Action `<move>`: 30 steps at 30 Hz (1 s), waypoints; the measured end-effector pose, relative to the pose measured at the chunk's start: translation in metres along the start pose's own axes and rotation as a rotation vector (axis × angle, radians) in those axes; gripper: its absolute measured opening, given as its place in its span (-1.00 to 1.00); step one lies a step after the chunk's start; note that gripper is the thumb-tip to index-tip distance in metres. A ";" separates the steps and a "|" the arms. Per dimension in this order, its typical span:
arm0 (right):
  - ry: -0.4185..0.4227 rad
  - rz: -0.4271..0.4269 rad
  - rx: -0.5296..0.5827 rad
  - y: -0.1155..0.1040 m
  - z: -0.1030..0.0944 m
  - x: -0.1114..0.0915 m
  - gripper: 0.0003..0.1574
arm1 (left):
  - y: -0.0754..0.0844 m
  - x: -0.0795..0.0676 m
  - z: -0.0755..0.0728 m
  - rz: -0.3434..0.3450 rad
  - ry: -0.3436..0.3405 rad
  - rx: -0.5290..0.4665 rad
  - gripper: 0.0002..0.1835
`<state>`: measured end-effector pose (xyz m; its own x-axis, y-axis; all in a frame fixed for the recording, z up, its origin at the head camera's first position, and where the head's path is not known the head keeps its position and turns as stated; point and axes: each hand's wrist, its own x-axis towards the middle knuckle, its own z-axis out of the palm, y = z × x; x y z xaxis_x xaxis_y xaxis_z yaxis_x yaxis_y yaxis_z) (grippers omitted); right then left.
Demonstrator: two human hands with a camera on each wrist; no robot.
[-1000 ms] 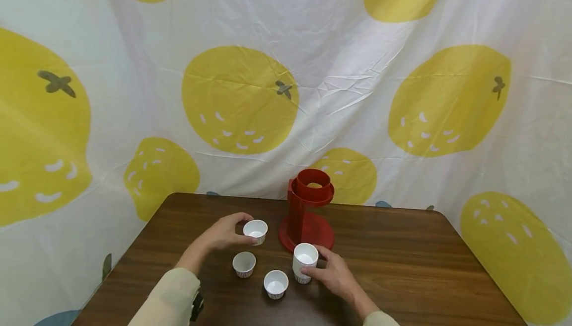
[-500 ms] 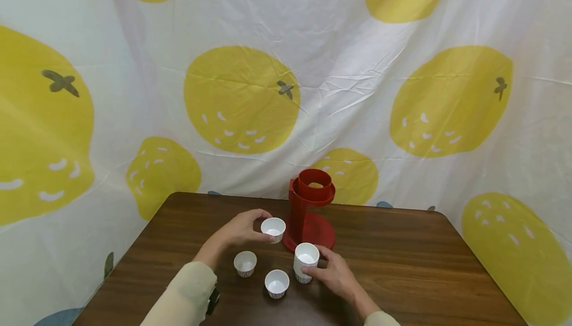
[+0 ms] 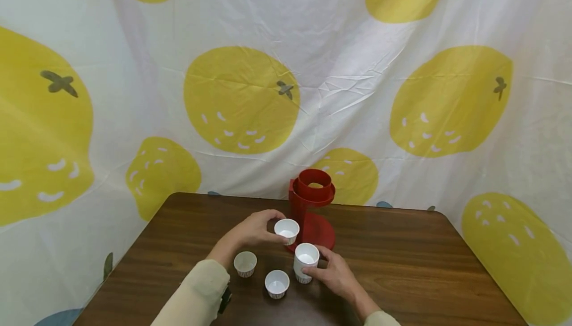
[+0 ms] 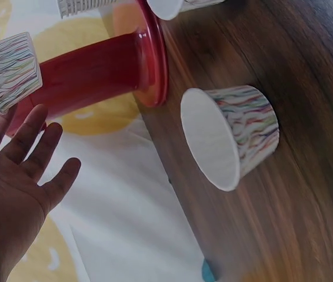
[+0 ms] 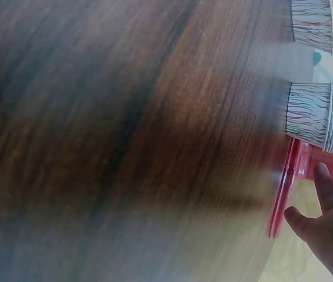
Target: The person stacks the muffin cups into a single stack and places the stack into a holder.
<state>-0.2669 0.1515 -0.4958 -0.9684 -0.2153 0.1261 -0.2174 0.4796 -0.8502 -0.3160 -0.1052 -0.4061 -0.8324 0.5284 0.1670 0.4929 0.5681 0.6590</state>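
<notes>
White cup [image 3: 287,229], pinched at the tips of left grip [image 3: 256,228], upright cup stack [image 3: 303,265], held within right grip [image 3: 334,272]

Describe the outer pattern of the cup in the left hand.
The held cup has wavy multicoloured lines on white; the left wrist view shows it best.
</notes>
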 end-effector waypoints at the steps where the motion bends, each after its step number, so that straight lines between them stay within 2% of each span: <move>1: -0.003 0.004 -0.002 0.000 0.000 0.000 -0.22 | 0.001 0.001 0.001 -0.001 -0.004 -0.002 -0.44; 13: -0.017 0.006 -0.001 0.000 -0.001 0.000 -0.22 | 0.012 0.011 0.012 0.032 -0.042 -0.025 -0.46; 21: -0.031 0.003 0.012 0.000 -0.001 0.000 -0.21 | 0.017 0.013 0.021 -0.026 -0.088 -0.106 -0.47; 30: -0.026 -0.010 -0.003 0.001 -0.001 0.000 -0.23 | 0.017 0.016 0.032 -0.006 -0.105 -0.076 -0.49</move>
<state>-0.2676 0.1530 -0.4959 -0.9627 -0.2421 0.1211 -0.2272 0.4797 -0.8475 -0.3123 -0.0671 -0.4152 -0.8023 0.5905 0.0874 0.4639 0.5246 0.7138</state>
